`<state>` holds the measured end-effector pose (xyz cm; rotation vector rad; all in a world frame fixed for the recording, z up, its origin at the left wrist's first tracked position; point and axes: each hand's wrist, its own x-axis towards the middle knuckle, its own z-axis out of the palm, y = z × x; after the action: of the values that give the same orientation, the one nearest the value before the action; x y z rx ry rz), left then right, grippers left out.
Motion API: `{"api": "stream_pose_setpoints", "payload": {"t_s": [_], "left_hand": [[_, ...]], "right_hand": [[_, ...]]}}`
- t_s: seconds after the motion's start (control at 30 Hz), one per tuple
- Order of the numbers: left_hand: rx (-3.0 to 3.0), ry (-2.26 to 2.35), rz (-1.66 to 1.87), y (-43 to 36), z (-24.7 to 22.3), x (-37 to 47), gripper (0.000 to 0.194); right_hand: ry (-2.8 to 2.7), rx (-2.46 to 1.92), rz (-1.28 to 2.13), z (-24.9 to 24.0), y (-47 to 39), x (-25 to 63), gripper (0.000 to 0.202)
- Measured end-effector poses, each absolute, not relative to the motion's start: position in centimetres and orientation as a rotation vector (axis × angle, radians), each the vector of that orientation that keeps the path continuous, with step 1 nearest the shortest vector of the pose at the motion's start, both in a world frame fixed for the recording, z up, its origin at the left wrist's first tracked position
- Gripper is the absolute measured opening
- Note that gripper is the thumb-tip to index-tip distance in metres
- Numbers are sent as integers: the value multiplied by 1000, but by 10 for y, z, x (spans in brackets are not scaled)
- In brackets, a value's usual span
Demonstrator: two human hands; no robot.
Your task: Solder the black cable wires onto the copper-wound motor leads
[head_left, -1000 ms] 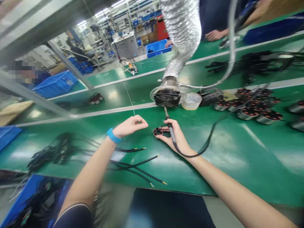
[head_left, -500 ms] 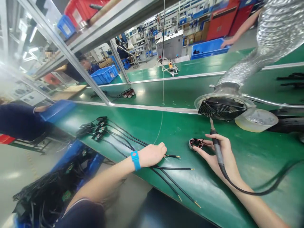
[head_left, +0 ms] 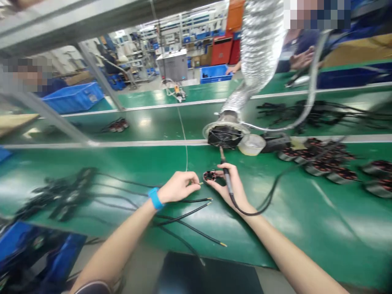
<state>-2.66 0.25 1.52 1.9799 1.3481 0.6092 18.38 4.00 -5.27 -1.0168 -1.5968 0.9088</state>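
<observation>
My left hand (head_left: 179,187), with a blue band at the wrist, is closed on a black cable whose stripped tip (head_left: 201,183) sticks out past the fingers. In my right hand (head_left: 234,188) is a soldering iron (head_left: 228,179), its tip pointing up and away. The thumb and fingers of that hand also hold a small round motor stator (head_left: 209,176) with copper windings. A narrow gap separates the cable tip from the stator. Below my left hand lie several more black cables (head_left: 196,232) with stripped ends. A thin strand of solder wire (head_left: 185,149) hangs down to my left hand.
A fume extractor fan (head_left: 225,136) on a silver duct stands behind my right hand, beside a translucent tub (head_left: 251,145). Several stators (head_left: 318,165) sit at the right. Blurred black housings (head_left: 72,192) lie at the left, above a blue bin (head_left: 70,249). Other people work across the bench.
The view has swung right, bringing the stators on the right into sight. My left hand has come closer to the stator, with the cable tip now beside it. My right hand keeps its hold.
</observation>
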Motion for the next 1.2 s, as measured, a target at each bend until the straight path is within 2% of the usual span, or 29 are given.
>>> {"api": "stream_pose_setpoints", "payload": {"t_s": [0.13, 0.27, 0.37, 0.47, 0.6, 0.8, 1.03, 1.2], "left_hand": [[1804, 1336, 757, 21, 22, -18, 28], [1732, 1279, 874, 21, 14, -12, 27], [1692, 1341, 900, 17, 7, -13, 26], [1620, 1382, 930, 15, 6, -14, 28], [1650, 1414, 912, 11, 12, -13, 24], [1672, 1416, 889, 8, 8, -21, 27], [1433, 1410, 1106, 6, -10, -22, 32], [1301, 1370, 1193, 9, -17, -14, 33]], "right_hand": [[-1592, -975, 1003, -55, 42, 183, 58], [-1695, -965, 835, -45, 37, 185, 56], [-1747, -925, 705, -30, 29, 184, 45], [-1736, -854, 739, -17, 22, 178, 32], [-1694, -799, 763, -12, 20, 169, 26], [-1564, -771, 831, -18, 22, 154, 31], [-1493, -848, 613, -36, 14, 127, 43], [-1561, -812, 567, -49, 15, 128, 39]]}}
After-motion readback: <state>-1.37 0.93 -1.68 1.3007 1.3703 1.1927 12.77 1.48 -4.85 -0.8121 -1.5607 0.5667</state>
